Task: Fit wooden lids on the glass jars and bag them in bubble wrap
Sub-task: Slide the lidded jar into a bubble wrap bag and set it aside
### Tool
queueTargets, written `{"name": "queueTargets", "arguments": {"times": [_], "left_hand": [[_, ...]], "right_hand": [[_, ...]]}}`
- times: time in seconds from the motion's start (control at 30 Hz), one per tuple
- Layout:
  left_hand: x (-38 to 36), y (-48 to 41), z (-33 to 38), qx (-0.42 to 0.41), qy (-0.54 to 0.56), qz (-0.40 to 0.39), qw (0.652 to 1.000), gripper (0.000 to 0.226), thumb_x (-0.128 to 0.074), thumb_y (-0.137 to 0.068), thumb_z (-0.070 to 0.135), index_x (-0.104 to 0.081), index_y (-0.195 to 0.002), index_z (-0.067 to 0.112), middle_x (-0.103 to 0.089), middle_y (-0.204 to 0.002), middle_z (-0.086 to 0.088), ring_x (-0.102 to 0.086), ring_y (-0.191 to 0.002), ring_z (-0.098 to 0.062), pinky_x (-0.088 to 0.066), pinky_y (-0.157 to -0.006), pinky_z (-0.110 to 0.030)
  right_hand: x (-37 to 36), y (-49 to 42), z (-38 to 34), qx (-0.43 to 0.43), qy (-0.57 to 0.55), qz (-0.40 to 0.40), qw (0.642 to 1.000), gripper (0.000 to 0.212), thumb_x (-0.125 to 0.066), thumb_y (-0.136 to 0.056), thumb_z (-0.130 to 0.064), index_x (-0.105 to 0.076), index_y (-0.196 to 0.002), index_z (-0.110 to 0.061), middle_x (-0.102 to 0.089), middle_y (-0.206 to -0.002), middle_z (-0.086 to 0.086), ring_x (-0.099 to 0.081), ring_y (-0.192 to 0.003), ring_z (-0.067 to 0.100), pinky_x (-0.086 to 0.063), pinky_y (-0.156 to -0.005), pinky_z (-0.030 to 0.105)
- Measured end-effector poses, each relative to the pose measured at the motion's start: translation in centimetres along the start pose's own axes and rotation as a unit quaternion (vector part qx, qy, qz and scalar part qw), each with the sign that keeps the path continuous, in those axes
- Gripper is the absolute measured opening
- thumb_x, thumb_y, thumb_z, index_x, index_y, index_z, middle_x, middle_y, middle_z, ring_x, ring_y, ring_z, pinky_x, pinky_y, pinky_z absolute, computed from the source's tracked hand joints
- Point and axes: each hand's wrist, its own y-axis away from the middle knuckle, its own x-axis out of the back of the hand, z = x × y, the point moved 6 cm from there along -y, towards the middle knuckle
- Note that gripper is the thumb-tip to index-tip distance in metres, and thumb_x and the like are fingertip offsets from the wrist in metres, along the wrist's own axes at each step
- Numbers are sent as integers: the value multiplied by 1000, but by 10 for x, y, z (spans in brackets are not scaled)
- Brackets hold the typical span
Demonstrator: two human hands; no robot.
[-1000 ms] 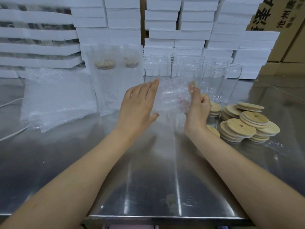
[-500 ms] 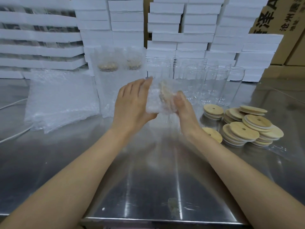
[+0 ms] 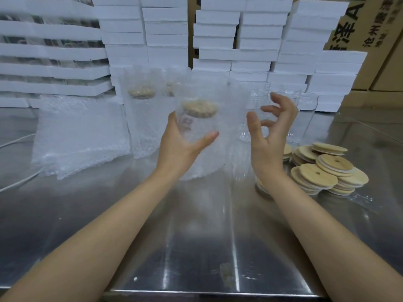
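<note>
My left hand [image 3: 181,144] grips a lidded glass jar inside a bubble-wrap bag [image 3: 202,127], upright above the steel table [image 3: 196,236]; its wooden lid [image 3: 199,108] shows through the wrap. My right hand [image 3: 270,131] hovers just right of the bag, fingers loosely curled, holding nothing. Behind stand two bagged jars [image 3: 141,110] with lids visible. Bare glass jars [image 3: 305,114] stand in a row at the back right. A heap of wooden lids [image 3: 327,168] lies to the right of my right wrist.
A pile of flat bubble-wrap bags [image 3: 80,131] lies at the left. White foam boxes [image 3: 239,40] are stacked along the back, cardboard cartons [image 3: 370,29] at the far right. A white cable [image 3: 17,182] runs across the left of the table.
The bagged jar has turned upright and moved up in my left hand. My right hand has let go of it and drawn off to the right.
</note>
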Motion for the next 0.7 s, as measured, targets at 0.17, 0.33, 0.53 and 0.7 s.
{"name": "queueTargets", "arguments": {"times": [0.17, 0.33, 0.53, 0.7], "left_hand": [[-11, -6, -7, 116, 158, -51, 979, 61, -59, -83, 60, -56, -119, 11, -68, -102, -2, -68, -93, -12, -54, -78, -22], [-15, 0, 0, 102, 148, -109, 978, 75, -43, -84, 62, -57, -124, 0, -68, -115, -11, -67, -102, -15, -53, -93, -32], [-13, 0, -2, 48, 199, -151, 967, 98, -62, -65, 75, -46, -139, 12, -57, -137, -6, -53, -127, -19, -39, -110, -47], [-11, -14, -33, 127, 171, -130, 968, 78, -26, -77, 85, -59, -116, 26, -62, -124, 4, -59, -114, -10, -40, -105, -33]], "right_hand": [[-33, 18, 32, -216, -50, -261, 940, 66, -64, -83, -50, -42, -140, -25, -50, -140, -6, -51, -124, 5, -43, -108, 35], [-38, 23, 32, -230, -79, -273, 931, 58, -71, -76, -41, -57, -127, -18, -65, -126, 3, -60, -119, 17, -44, -107, 47], [-30, 18, 40, -226, -118, -272, 928, 40, -72, -83, -22, -59, -121, -25, -70, -117, -8, -63, -114, 7, -49, -98, 25], [-26, 20, 49, -247, -122, -262, 925, 47, -66, -88, -22, -49, -130, -12, -65, -122, -3, -60, -116, 7, -48, -90, 20]]}}
